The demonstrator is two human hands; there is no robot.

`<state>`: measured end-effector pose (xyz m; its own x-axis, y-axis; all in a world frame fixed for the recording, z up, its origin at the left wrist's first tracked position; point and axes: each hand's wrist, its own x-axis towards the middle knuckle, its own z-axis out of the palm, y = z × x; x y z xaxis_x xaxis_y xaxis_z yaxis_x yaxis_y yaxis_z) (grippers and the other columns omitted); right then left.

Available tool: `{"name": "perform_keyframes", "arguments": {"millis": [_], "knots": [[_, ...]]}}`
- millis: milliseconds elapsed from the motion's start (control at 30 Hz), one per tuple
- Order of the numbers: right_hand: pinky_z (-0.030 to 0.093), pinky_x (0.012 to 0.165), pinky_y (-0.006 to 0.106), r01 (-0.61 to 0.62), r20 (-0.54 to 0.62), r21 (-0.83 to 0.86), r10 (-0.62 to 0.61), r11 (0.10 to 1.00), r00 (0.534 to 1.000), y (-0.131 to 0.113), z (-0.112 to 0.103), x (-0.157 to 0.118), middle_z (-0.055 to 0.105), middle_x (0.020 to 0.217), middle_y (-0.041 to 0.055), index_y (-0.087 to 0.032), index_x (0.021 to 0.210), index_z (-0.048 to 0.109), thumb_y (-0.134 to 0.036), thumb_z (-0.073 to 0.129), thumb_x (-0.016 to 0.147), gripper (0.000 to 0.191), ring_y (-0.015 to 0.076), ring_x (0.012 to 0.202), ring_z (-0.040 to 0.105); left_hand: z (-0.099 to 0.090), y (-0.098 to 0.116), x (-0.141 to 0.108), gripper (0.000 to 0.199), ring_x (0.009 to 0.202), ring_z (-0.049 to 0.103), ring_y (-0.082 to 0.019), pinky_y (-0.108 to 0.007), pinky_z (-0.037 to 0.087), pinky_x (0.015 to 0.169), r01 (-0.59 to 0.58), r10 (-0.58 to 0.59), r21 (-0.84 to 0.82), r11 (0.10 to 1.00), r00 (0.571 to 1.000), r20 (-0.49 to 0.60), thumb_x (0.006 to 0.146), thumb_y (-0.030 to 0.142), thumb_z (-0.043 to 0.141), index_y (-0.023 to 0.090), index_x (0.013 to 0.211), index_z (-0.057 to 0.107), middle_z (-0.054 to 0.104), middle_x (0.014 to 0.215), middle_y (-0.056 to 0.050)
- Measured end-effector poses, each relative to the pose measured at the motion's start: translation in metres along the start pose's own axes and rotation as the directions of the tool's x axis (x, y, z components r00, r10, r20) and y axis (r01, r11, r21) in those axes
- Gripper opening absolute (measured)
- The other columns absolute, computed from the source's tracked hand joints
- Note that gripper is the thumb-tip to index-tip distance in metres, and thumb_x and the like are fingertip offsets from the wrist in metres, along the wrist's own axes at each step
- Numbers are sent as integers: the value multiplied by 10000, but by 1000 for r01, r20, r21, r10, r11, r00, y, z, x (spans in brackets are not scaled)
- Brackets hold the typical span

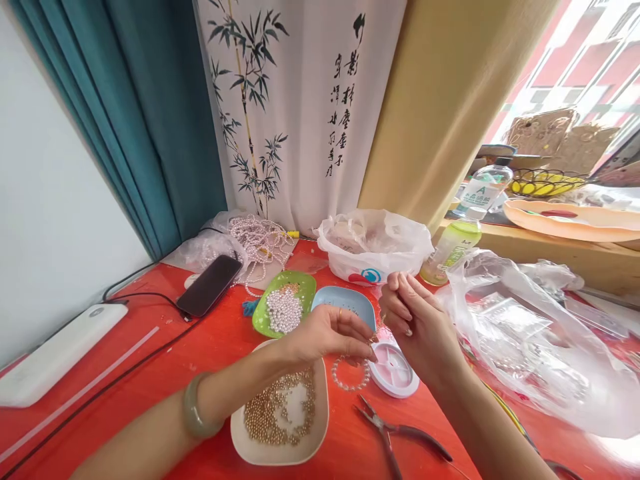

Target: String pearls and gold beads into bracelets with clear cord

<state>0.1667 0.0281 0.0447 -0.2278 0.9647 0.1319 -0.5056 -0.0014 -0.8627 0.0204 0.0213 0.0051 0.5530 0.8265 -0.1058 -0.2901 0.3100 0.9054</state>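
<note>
My left hand [343, 333] reaches over the tan dish, its thumb and fingers closed on a beaded bracelet [351, 385]. The loop of pale pearly beads hangs below the fingertips, its top hidden by them. To the right, my right hand [417, 310] is raised with fingertips pinched together; what they hold is too fine to make out. Just below the hands lies a white spool [395, 371]. Gold beads [273, 417] fill the tan dish [237, 437] under my left forearm. Pliers [383, 427] with dark handles lie spread in front of the spool.
A green dish [261, 321] of white and gold beads and a blue dish [345, 293] stand behind my hands. Farther out are a phone [213, 285], pearl strands [260, 240], a bag-lined bowl [375, 253] and a bottle [453, 250]. A plastic bag [540, 353] spreads at right.
</note>
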Motion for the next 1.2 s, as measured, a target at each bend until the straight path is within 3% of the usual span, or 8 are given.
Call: {"name": "perform_keyframes", "arguments": {"millis": [300,500,700,867,933,1033,1100,1200], "knots": [[148,388,204,109,121,-145,-91,983,988,-1,-7,3,264,464,-80,-201,781,538,-406,508,815,210,77,410,158,-2,2,-4,236,500,589,-89,-197,423,499,51,-53,91,995,998,20,499,153,773,121,704,662,662,582,-16],[127,402,243,230,133,-314,-197,921,971,-2,-18,8,246,396,-73,-183,602,538,-455,451,840,372,85,398,172,0,5,-6,292,538,579,-91,-206,429,526,49,-54,97,994,998,45,473,147,780,133,742,669,658,640,-19],[135,409,251,186,203,-408,-111,894,973,0,-13,0,259,399,-74,-186,610,532,-480,380,864,417,88,388,182,3,10,-9,235,554,522,-82,-217,416,562,-15,-7,201,980,994,109,709,331,621,141,826,694,628,660,-32],[156,394,238,168,280,-471,-34,866,959,4,-6,-5,269,423,-81,-171,652,535,-438,361,886,395,74,386,203,3,9,-8,107,697,568,-116,-242,433,710,-68,64,280,957,998,23,638,221,687,167,728,701,657,747,-19],[215,396,218,154,298,-436,-19,887,954,4,-4,-5,387,486,-67,-188,777,545,-411,394,879,288,70,401,279,3,8,-6,76,690,576,-116,-245,435,730,-76,76,270,960,997,10,620,188,698,165,692,700,658,690,-8],[364,469,221,135,243,-382,-41,914,969,2,-3,-3,555,832,-10,-264,1032,460,-366,491,833,226,94,554,476,1,8,-4,49,690,585,-114,-250,437,744,-122,129,217,969,992,-16,624,178,695,156,667,691,663,679,-10],[405,515,232,114,165,-479,-38,871,986,0,-3,-2,550,900,2,-258,1016,471,-342,527,808,231,103,612,508,0,7,-3,77,692,592,-120,-248,439,717,-137,153,198,971,986,-68,639,208,691,146,684,686,669,682,-23],[390,510,225,116,187,-694,23,711,982,0,-6,1,551,706,-8,-197,795,550,-323,532,804,127,104,572,489,-3,6,-1,152,683,595,-124,-235,440,654,-127,153,178,976,978,-141,640,258,699,136,729,684,673,696,-41]]}}
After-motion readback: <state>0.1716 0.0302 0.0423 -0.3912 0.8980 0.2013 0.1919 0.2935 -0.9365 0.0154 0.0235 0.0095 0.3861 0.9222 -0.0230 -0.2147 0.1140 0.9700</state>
